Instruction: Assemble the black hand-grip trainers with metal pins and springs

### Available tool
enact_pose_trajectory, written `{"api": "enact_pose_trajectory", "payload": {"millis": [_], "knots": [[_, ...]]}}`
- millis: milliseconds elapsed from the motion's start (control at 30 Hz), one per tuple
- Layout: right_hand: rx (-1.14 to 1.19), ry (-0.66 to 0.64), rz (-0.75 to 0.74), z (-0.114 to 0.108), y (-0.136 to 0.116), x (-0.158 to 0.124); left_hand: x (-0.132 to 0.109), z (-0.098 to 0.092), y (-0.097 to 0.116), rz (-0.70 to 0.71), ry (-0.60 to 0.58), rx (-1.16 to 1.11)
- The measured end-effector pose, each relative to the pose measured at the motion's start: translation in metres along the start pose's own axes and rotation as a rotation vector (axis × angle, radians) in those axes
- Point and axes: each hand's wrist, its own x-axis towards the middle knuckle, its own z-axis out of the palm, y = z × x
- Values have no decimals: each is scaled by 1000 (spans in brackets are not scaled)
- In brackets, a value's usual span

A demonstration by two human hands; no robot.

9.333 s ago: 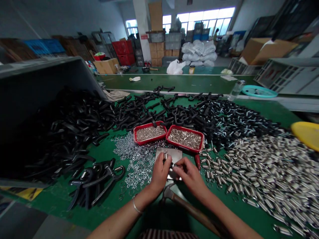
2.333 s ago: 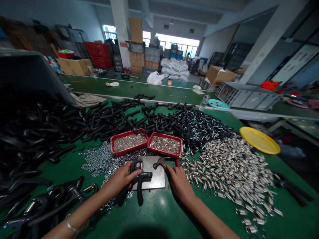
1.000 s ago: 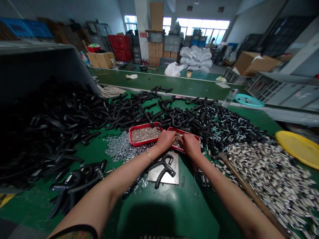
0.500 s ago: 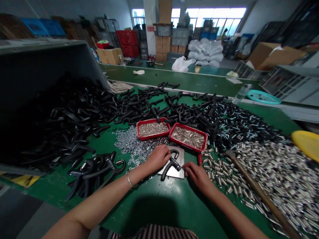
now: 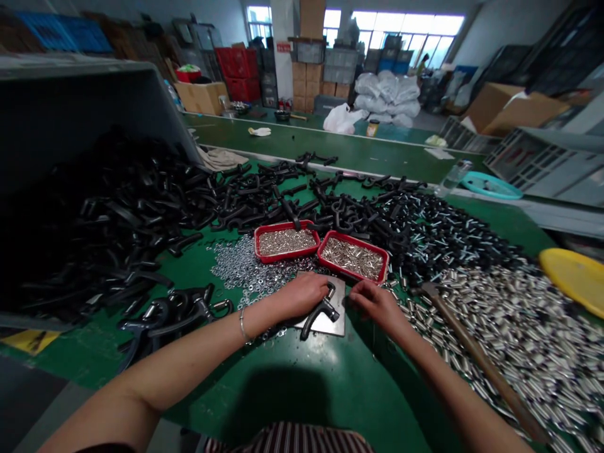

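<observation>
A black curved clamp part [image 5: 315,316] with a silver spring lies on a square metal plate [image 5: 336,326]. My left hand [image 5: 306,293] reaches over the plate from the left, its fingers curled on the upper end of this part. Just right of the plate, below the right red tray, is my right hand [image 5: 376,303]. Its thumb and fingertips are pinched together; whatever may be between them is too small to tell. Two red trays [image 5: 285,257] of small metal pins stand behind the plate. Loose silver nuts or washers [image 5: 250,270] spread beside my left hand.
Several similar clamp parts [image 5: 170,318] lie left of my forearm. A grey crate [image 5: 165,94] spills black parts at left. On the right are a hammer [image 5: 476,352], heaped silver cylinders [image 5: 514,321], black-headed bolts [image 5: 438,233] and a yellow lid [image 5: 573,277].
My right hand has moved away from the clamp part's right end, up toward the right red tray. My left hand has shifted slightly toward the part's upper end. The view has tilted slightly.
</observation>
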Motion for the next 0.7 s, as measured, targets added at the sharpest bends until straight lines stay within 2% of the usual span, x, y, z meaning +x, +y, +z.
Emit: {"api": "enact_pose_trajectory", "payload": {"millis": [100, 267, 433, 700], "knots": [[224, 101, 22, 13, 3, 11, -10, 10, 5, 7, 6, 63], [487, 151, 82, 35, 11, 17, -41, 25, 24, -92, 100, 73], [450, 250, 43, 47, 13, 22, -49, 32, 30, -178, 156, -25], [370, 290, 52, 58, 22, 30, -52, 34, 26, -159, 194, -65]]}}
